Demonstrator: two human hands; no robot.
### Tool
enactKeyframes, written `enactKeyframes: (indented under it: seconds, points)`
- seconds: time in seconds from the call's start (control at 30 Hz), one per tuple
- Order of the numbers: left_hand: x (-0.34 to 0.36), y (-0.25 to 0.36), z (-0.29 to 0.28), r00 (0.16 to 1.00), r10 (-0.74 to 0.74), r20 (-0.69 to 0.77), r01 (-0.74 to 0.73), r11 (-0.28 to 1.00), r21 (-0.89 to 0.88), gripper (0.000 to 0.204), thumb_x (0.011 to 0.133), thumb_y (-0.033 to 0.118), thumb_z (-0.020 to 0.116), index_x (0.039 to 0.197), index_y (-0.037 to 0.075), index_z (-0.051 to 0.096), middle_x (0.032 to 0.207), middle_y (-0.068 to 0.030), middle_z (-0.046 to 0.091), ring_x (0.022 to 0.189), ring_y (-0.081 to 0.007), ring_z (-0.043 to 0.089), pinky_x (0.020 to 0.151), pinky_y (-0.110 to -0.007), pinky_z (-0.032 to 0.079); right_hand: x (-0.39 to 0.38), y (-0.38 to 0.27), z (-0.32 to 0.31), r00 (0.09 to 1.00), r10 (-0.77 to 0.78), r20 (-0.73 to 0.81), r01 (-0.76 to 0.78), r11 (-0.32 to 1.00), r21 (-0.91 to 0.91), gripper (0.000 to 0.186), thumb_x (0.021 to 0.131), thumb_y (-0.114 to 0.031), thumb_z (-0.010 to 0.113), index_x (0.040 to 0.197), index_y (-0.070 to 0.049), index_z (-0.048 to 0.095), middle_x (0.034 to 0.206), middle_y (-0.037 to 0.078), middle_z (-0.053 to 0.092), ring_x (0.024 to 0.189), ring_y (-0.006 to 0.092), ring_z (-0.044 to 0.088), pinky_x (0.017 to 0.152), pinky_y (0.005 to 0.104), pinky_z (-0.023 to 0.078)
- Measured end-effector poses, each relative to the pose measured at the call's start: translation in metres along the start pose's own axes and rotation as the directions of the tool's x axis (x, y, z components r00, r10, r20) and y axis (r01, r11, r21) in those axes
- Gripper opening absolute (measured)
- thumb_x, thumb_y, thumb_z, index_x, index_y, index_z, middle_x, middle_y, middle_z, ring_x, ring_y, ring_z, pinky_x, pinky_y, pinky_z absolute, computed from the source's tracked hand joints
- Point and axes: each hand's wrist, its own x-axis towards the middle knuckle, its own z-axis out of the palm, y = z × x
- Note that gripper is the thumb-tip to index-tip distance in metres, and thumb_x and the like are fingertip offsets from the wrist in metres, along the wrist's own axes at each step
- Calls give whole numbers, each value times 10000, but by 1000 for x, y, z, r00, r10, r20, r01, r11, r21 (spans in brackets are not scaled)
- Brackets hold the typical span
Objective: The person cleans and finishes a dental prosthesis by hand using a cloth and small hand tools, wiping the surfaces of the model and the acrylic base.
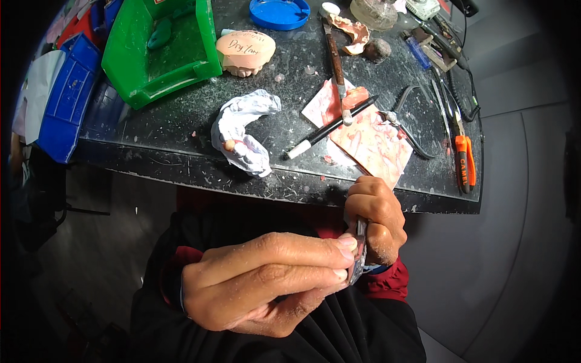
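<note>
My left hand (pixel 260 284) is closed in a pinch in front of the table edge, thumb and fingertips on a small glossy piece (pixel 357 263) with dark, clear and reddish parts. My right hand (pixel 378 215) is curled into a fist beside it, around the upper end of a narrow greyish strip (pixel 362 227). Whether strip and piece are one thing I cannot tell; the fingers hide most of it. On the table beyond lies a white, horseshoe-shaped dental cast (pixel 233 124) with a tan tooth-like spot. Nearest my right hand is a sheet smeared with pink wax (pixel 378 148).
Across the sheet lie a wooden-handled wax knife (pixel 334 57) and a black pen (pixel 330 128). Orange-handled pliers (pixel 465 160) lie right. Behind are a green bin (pixel 115 66), a pinkish dental model (pixel 245 49) and a blue lid (pixel 279 15). A blue bin (pixel 69 100) stands far left.
</note>
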Motion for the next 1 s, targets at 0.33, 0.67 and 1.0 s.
enactKeyframes:
  seconds: [0.33, 0.67, 1.0]
  points:
    - [0, -1, 4, 998, 55, 2, -55, 996, 67, 169, 603, -112, 694, 756, -52, 654, 756, -122, 652, 682, -183, 666, 573, -230, 559, -5, 3, 2, 999, 34, -1, -33, 985, 171, 283, 455, -162, 549, 583, -29, 334, 660, 143, 534, 516, 241, 491, 417, 309, 385]
    - [0, -3, 4, 997, 67, 28, -66, 997, -31, 161, 681, -159, 619, 794, -52, 576, 820, -170, 608, 756, -281, 669, 690, -335, 595, -2, 5, -4, 999, 24, 41, -32, 979, 202, 297, 483, -176, 575, 583, -31, 336, 658, 150, 552, 537, 243, 523, 448, 321, 441]
    - [21, -16, -40, 944, 201, 261, -256, 947, 194, 259, 640, -160, 684, 864, -73, 586, 900, -195, 606, 869, -357, 647, 745, -343, 587, 25, 30, -64, 900, 412, 140, -110, 526, -843, 149, 723, -82, 630, 760, -31, 496, 937, 125, 518, 897, 281, 503, 791, 406, 380]
